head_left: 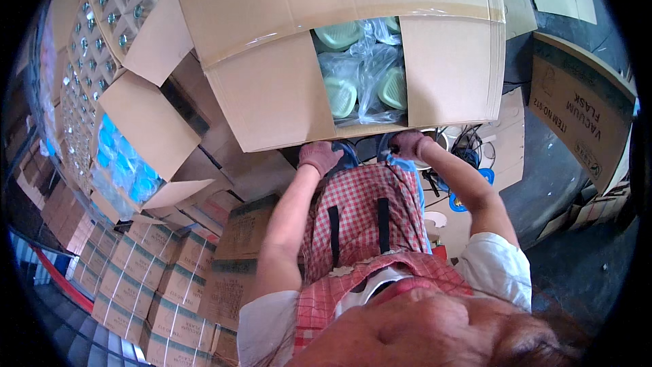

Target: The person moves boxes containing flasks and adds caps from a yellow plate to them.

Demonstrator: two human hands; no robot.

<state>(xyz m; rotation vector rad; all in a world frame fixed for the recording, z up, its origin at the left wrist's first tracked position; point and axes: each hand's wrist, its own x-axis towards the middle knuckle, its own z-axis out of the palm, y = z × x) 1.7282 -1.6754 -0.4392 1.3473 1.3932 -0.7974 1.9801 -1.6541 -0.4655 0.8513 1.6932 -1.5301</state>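
A large cardboard box (272,88) stands in front of me, its top flaps partly apart. Through the gap show light green plastic pieces (339,95) wrapped in clear plastic bags (370,68). At the box's near lower edge, left of the middle, my left hand (319,156) in a pinkish work glove is closed on the cardboard, its fingertips partly hidden. Farther right along that same edge, my right hand (407,144), gloved alike, is curled against the box with its fingers mostly out of sight.
To the left stand an open carton with blue-topped pieces (125,163) and divided cartons of shiny glass-like items (95,34). Stacked strapped cartons (156,285) fill the lower left. At right are an upright carton (577,109), black cables (468,146) and a blue round object (458,202).
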